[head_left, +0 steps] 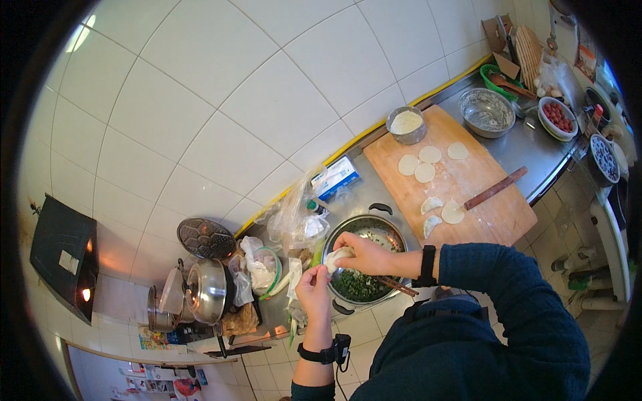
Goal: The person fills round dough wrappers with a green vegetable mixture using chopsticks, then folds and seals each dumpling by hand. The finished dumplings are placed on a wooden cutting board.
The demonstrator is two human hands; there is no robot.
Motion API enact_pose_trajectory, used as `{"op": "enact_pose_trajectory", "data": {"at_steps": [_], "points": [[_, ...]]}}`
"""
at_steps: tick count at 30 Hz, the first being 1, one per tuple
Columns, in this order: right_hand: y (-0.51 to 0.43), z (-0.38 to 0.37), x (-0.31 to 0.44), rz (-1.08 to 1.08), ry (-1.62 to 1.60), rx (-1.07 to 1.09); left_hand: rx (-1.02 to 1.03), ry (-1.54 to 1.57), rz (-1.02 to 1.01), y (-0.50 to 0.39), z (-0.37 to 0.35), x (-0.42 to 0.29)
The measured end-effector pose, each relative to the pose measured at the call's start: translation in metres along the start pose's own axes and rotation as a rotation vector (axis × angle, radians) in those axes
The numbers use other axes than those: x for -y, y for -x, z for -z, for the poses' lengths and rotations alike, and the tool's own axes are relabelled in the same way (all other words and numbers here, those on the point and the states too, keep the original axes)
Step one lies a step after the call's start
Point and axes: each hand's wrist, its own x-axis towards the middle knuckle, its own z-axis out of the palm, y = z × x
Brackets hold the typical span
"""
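Note:
Both my hands grip one white dumpling (337, 258) above the left rim of a steel pot (401, 235). My left hand (314, 288) pinches its lower end, while my right hand (368, 255) holds the upper side. Chopped green filling (358, 286) lies in the pot, and wooden chopsticks (398, 285) lean out over its rim. On the wooden board (481, 165) are two folded dumplings (431, 204), several round dough wrappers (430, 154) and a rolling pin (495, 188), whose end touches one wrapper (452, 212).
A bowl of flour (407, 125) stands at the board's back corner, with a floury steel bowl (486, 113) beyond the board. Plastic bags (296, 220) and a blue-white box (335, 178) lie by the wall. A lidded pot (206, 290) and a knife (238, 351) are on the left.

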Motion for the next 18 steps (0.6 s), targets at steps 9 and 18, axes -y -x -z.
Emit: {"op": "enact_pose_trajectory", "data": {"at_steps": [9, 18], "points": [[0.002, -0.004, -0.005, 0.070, -0.038, -0.025, 0.018, 0.160, 0.069, 0.003, -0.007, -0.002], [0.001, -0.005, -0.002, -0.026, -0.249, -0.002, 0.030, 0.328, 0.194, 0.005, -0.018, -0.014]]}}
